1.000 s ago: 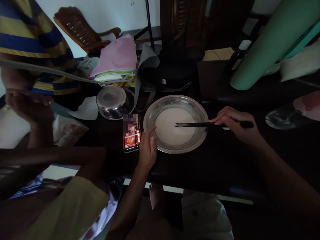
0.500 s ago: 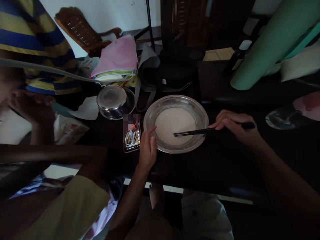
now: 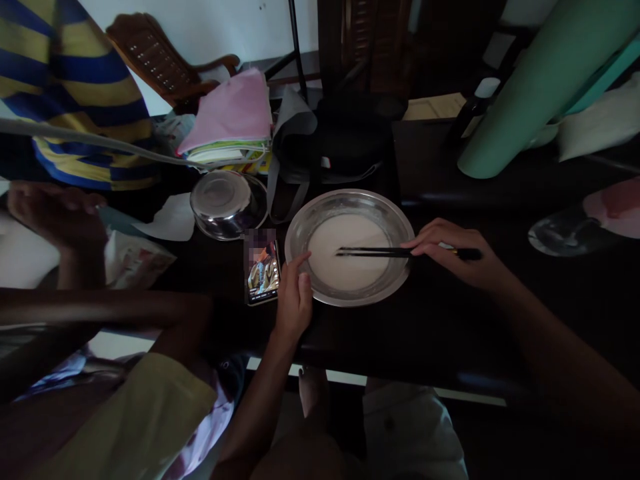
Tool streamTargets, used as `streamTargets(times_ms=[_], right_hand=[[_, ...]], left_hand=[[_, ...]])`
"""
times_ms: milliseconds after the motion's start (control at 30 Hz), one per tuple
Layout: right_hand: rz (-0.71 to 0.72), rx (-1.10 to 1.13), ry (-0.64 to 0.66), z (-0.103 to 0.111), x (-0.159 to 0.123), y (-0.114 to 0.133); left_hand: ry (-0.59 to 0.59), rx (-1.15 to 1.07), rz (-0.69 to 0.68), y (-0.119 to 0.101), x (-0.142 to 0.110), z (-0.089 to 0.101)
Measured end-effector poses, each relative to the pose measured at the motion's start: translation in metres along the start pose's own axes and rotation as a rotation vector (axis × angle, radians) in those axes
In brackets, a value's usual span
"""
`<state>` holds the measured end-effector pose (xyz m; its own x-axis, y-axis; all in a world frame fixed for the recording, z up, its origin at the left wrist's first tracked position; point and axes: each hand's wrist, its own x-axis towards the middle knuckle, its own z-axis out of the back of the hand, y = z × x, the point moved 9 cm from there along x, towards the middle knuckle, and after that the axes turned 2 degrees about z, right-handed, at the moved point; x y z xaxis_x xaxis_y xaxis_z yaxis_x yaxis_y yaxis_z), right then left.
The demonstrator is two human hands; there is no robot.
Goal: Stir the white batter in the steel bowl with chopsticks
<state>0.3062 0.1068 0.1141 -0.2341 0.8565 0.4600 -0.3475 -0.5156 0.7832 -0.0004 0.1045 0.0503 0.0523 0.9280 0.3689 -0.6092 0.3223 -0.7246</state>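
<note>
A wide metal bowl (image 3: 397, 220) holding a white batter (image 3: 347, 257) sits on the dark table in front of me. My right hand (image 3: 453, 253) is closed on a pair of black chopsticks (image 3: 373, 252), whose tips lie in the batter. My left hand (image 3: 295, 300) grips the bowl's near left rim, thumb over the edge. A phone (image 3: 262, 272) with a lit screen lies just left of that hand.
A smaller steel bowl (image 3: 227, 203) stands behind the phone, with pink folders (image 3: 230, 113) and a dark bag (image 3: 345, 143) further back. A green roll (image 3: 530, 87) leans at the right. Another person in a striped shirt (image 3: 65, 87) sits at the left, hand (image 3: 55, 213) raised.
The chopsticks swept down toward the near side of the batter, then back up and further left; my right hand moved closer to the bowl. The phone's picture changed.
</note>
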Motion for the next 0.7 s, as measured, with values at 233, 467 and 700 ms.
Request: streamTargets(times_ms=[233,467,700], right_hand=[[-0.024,0.062,-0.059,0.007,-0.003,-0.004],[-0.029,-0.03,-0.09,0.012,-0.002,-0.001],[0.062,-0.035,0.028,-0.003,0.0,0.006]], left_hand=[[-0.002,0.005,-0.004,0.0,0.0,-0.001],[-0.014,0.014,-0.02,-0.002,0.0,0.0],[-0.009,0.007,-0.014,-0.001,0.0,0.0]])
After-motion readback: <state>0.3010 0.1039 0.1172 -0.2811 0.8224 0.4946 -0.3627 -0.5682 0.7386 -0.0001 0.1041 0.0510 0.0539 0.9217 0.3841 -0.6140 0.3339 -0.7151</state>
